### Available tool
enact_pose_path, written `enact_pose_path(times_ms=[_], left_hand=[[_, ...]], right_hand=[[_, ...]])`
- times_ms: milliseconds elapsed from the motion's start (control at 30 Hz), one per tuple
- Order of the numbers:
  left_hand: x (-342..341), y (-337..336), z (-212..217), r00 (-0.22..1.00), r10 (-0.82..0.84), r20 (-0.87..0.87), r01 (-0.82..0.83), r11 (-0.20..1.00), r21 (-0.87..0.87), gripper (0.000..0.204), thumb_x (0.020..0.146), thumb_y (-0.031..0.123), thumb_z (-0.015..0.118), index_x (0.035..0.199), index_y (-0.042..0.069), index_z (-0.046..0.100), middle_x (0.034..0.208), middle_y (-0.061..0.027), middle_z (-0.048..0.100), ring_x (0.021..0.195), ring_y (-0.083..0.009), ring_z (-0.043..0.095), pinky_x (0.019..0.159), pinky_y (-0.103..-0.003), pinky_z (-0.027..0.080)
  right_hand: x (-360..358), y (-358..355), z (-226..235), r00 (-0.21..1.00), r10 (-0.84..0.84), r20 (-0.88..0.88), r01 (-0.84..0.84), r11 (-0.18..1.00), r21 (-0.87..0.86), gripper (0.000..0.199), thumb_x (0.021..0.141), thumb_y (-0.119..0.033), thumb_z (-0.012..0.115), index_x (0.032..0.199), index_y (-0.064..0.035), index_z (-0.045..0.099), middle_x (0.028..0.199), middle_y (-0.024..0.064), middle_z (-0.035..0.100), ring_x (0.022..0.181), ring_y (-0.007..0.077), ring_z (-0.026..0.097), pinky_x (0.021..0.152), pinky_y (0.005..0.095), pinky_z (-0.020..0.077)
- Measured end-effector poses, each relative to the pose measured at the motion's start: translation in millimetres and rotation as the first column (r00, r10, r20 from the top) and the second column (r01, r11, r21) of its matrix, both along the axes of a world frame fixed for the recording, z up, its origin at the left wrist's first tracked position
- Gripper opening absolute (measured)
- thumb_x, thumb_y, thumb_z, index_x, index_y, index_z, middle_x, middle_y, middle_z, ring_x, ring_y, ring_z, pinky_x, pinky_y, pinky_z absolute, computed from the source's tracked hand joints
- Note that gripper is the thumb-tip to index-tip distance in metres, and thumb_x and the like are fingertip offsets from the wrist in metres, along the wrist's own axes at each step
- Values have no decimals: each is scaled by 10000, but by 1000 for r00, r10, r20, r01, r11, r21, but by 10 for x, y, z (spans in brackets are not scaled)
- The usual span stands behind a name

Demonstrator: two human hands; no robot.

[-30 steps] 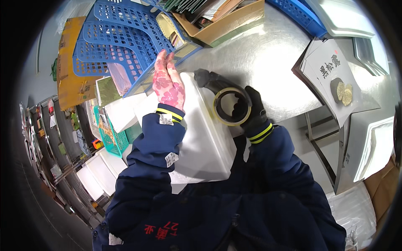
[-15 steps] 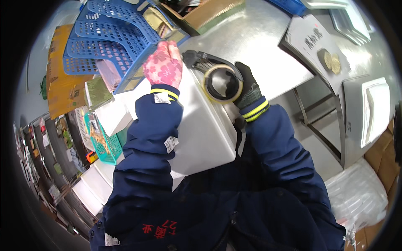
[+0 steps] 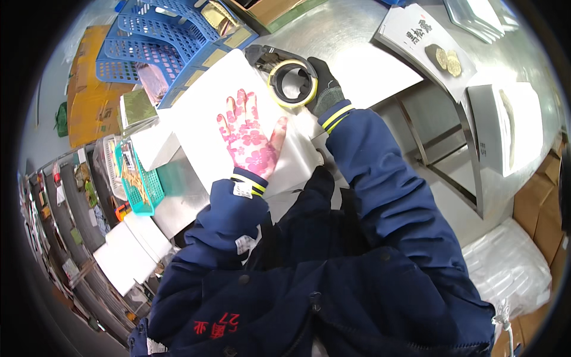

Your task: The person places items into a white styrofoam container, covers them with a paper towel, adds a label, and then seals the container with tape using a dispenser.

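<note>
Gripping round tape dispenser (image 3: 278,70): right fingers (image 3: 316,64) | left fingers (image 3: 241,106): splayed over smooth box (image 3: 205,122)

A head-worn fisheye looks down, close, on the left hand (image 3: 253,141), right hand (image 3: 326,90) and metal table (image 3: 352,43).
</note>
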State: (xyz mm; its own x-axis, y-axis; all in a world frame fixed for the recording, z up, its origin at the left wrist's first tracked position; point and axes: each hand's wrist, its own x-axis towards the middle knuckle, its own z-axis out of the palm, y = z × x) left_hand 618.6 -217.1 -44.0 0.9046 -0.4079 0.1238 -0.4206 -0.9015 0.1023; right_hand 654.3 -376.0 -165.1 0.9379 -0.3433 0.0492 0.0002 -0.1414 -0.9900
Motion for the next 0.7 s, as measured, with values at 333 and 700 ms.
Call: enact_pose_path(times_ms=[333,700], left_hand=[[-5,-119,-101,991,37,126,-58,984,167,591,857,299,528,1350,32,340,1425,-158,299,1336,-326,236,1078,-504,139],[78,-31,-317,970,39,240,-46,999,26,439,870,200,493,1282,62,432,1357,-132,401,1295,-300,316,1073,-480,179]], right_hand=[[199,135,-55,1000,-6,-16,9,983,186,456,795,-66,612,1222,-47,453,1038,133,608,914,217,604,793,318,487],[-1017,-479,-26,990,60,131,-69,995,71,415,808,-94,607,1205,-51,494,1004,135,623,866,224,619,760,328,495]])
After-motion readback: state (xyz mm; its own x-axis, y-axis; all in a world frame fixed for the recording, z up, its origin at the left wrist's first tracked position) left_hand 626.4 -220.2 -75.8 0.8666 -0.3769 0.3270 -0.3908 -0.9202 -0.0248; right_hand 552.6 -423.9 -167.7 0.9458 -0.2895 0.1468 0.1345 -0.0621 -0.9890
